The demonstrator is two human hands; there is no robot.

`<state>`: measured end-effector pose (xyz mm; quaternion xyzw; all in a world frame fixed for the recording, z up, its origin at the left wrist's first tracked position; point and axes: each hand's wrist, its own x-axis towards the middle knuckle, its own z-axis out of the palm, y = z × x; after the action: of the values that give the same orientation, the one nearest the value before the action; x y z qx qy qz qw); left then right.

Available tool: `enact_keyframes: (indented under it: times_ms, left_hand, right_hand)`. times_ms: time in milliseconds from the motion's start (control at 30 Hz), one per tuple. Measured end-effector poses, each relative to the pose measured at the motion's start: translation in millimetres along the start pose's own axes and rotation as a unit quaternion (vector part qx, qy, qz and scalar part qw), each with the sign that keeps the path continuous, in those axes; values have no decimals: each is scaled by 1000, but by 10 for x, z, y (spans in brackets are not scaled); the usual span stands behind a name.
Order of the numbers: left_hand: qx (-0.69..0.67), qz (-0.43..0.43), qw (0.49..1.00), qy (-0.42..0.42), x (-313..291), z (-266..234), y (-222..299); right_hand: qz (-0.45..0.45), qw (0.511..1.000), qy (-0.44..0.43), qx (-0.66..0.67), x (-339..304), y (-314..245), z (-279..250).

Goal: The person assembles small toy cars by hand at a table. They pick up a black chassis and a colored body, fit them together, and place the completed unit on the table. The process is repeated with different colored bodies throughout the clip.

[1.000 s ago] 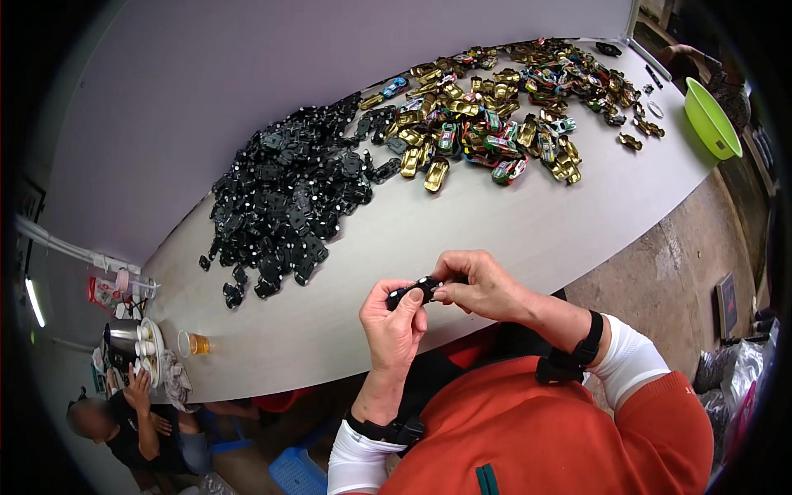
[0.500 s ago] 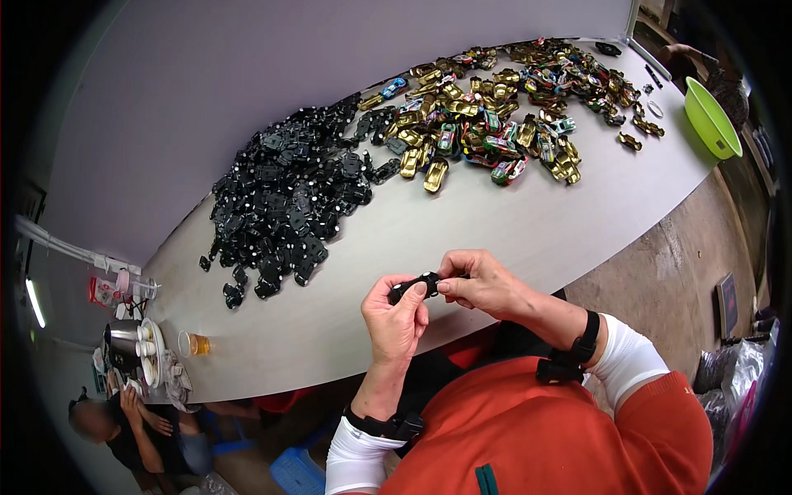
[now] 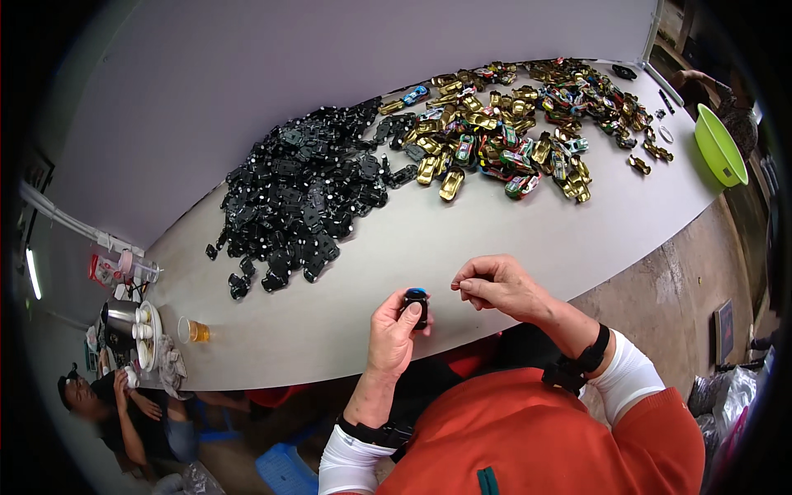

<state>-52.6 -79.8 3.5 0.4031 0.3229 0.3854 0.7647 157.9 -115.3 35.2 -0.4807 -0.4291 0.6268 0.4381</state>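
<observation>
My left hand (image 3: 391, 337) grips a toy car (image 3: 415, 308) above the near part of the table. Its black underside shows beneath my thumb, with a bit of blue at the far end. To the right, apart from it, my right hand (image 3: 497, 287) is closed in a pinch. A tiny reddish spot shows at those fingertips, too small to name. Beyond my hands lies a heap of black toy car chassis (image 3: 305, 186) with small pale wheel spots. Right of that heap is a pile of gold and multicoloured toy car bodies (image 3: 495, 140).
A green basin (image 3: 719, 147) stands at the table's right end. At the left are a cup of amber drink (image 3: 193, 331), a tray with white cups (image 3: 148, 338) and a cloth (image 3: 172, 367). Another person sits beyond that end. A blue stool (image 3: 285, 470) is below the table.
My hands have moved apart; before, both were on the black part. My left hand has turned the toy car upright, showing its blue end. The view has shifted slightly.
</observation>
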Motion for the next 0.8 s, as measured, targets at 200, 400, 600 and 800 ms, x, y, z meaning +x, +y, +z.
enact_keyframes:
  times_ms: [200,400,600,800]
  left_hand:
    - [29,-52,995,-76,-77,48,3]
    - [83,-64,987,-121,-74,104,36]
    - [124,-37,986,-102,-109,168,47]
    - [137,-4,988,-69,-150,250,16]
  right_hand:
    - [31,997,-60,36,-35,-6,51]
    - [33,995,-92,11,-107,-81,86]
    - [26,993,-84,-81,-130,-97,104]
    - [-150,973,-6,-177,-92,93,197]
